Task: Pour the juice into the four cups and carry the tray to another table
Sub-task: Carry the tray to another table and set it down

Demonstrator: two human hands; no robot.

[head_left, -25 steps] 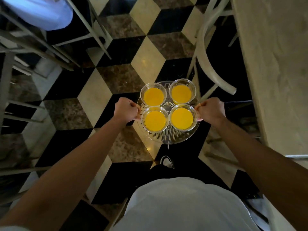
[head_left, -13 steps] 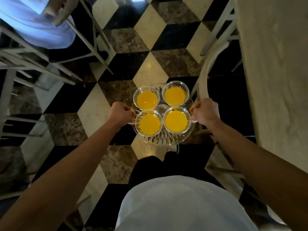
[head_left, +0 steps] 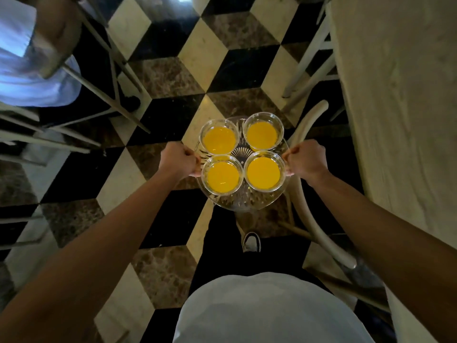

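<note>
The left hand (head_left: 177, 160) is clenched around the left edge of the clear glass tray (head_left: 241, 203), knuckles up, with the fingertips tucked under the rim and mostly out of sight. The right hand (head_left: 306, 160) grips the opposite edge the same way, fist closed tight on the rim. The tray hangs in the air between the two hands, above the checkered floor (head_left: 212, 58) and clear of any table. On it stand four glass cups filled with orange juice: far left cup (head_left: 219, 140), far right cup (head_left: 262, 131), near left cup (head_left: 222, 177) and near right cup (head_left: 263, 173), packed close in a square with rims nearly touching. The tray's cut pattern makes its outline hard to follow against the tiles. A pale table (head_left: 400, 95) runs along the right and is cut off by the frame; a curved chair back (head_left: 300, 189) passes partly behind the right hand.
</note>
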